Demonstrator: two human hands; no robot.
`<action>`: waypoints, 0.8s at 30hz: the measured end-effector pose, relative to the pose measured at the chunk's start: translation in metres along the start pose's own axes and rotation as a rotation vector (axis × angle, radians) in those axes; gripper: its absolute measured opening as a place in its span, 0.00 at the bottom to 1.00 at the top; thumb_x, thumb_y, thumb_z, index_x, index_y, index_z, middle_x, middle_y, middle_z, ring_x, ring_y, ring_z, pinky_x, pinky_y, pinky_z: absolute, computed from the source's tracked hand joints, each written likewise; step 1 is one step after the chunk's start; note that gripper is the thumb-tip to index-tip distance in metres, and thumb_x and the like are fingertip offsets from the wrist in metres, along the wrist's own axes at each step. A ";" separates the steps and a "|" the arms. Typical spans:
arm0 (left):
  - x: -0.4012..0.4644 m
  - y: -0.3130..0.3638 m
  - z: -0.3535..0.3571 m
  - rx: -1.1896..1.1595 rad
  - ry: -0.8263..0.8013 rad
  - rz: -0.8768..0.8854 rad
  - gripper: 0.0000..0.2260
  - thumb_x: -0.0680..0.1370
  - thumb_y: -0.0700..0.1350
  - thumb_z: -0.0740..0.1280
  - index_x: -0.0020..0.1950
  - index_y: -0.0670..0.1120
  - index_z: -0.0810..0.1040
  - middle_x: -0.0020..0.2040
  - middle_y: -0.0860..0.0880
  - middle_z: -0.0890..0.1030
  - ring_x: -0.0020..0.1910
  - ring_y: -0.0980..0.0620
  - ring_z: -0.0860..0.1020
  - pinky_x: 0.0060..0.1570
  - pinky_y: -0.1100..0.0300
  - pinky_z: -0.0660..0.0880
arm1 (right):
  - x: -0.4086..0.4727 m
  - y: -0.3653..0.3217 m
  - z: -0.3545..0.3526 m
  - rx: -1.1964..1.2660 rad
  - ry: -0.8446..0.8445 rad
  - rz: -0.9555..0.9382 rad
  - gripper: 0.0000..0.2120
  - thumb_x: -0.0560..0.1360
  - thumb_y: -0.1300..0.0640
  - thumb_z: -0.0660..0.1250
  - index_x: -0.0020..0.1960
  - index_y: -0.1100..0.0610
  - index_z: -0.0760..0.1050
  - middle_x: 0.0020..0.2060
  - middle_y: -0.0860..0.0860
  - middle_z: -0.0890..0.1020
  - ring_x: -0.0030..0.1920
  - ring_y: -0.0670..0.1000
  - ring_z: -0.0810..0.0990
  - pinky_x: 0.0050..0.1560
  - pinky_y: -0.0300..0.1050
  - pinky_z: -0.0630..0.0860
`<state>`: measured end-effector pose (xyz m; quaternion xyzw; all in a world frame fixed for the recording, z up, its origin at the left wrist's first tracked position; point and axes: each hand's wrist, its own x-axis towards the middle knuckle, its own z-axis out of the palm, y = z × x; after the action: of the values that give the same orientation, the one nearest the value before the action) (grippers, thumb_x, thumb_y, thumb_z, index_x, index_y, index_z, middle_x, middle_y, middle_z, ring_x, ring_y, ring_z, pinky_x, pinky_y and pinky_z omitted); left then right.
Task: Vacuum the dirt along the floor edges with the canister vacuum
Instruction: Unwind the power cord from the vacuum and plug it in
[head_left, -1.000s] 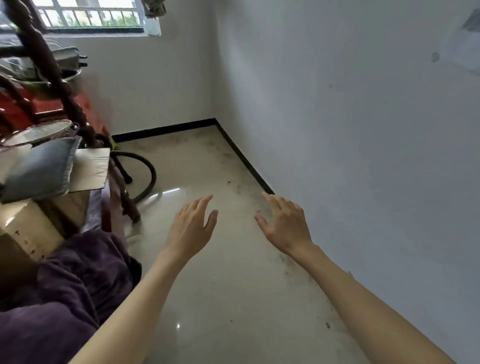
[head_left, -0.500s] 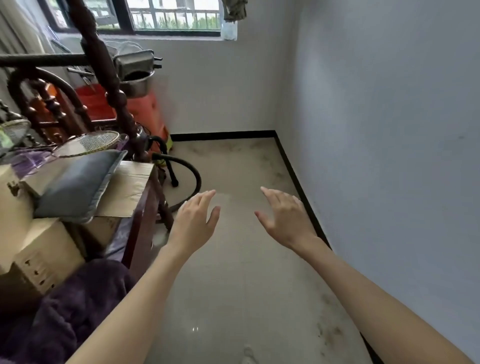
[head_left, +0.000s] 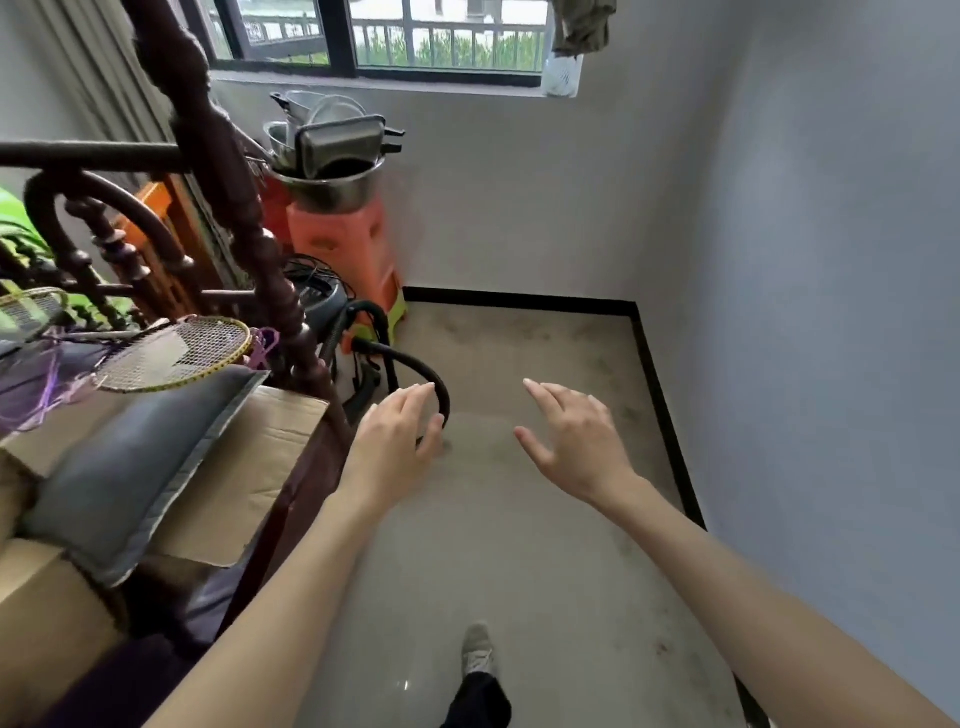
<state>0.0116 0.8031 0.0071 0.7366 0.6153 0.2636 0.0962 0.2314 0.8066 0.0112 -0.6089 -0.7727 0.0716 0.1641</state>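
L hand (head_left: 395, 441), R hand (head_left: 576, 441): grip wide, empty; hose (head_left: 415, 364) loop, stool (head_left: 348, 249) w/ pans ahead.

Bare forearms, no sleeves; left hand (head_left: 395, 441) and right hand (head_left: 576, 441) ungloved — one grey shoe (head_left: 478, 652), dark trouser leg (head_left: 478, 701).

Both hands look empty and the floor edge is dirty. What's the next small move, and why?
Probably reach the left hand down to the black hose just beyond it: both it and the right hand are open and empty, and the dirt lies untouched.
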 end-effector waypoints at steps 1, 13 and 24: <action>0.020 -0.008 0.006 0.000 0.010 -0.003 0.19 0.80 0.46 0.61 0.69 0.40 0.70 0.66 0.43 0.75 0.66 0.45 0.72 0.67 0.48 0.66 | 0.023 0.006 0.005 -0.001 0.008 -0.013 0.35 0.74 0.38 0.52 0.74 0.56 0.66 0.67 0.55 0.74 0.68 0.57 0.72 0.71 0.60 0.62; 0.246 -0.083 0.039 -0.013 0.060 -0.126 0.21 0.80 0.46 0.62 0.72 0.41 0.67 0.69 0.43 0.72 0.71 0.47 0.67 0.71 0.50 0.62 | 0.281 0.055 0.031 -0.016 0.025 -0.112 0.32 0.72 0.40 0.54 0.67 0.59 0.75 0.58 0.58 0.81 0.57 0.59 0.81 0.60 0.63 0.72; 0.407 -0.161 0.071 0.032 0.086 -0.332 0.21 0.80 0.46 0.62 0.72 0.41 0.67 0.69 0.44 0.71 0.70 0.48 0.67 0.71 0.51 0.63 | 0.496 0.078 0.075 0.024 -0.113 -0.267 0.33 0.76 0.38 0.52 0.76 0.54 0.63 0.70 0.55 0.72 0.70 0.56 0.70 0.72 0.56 0.59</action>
<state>-0.0480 1.2415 -0.0174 0.6145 0.7361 0.2656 0.1000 0.1755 1.3111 -0.0008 -0.4935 -0.8541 0.0926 0.1359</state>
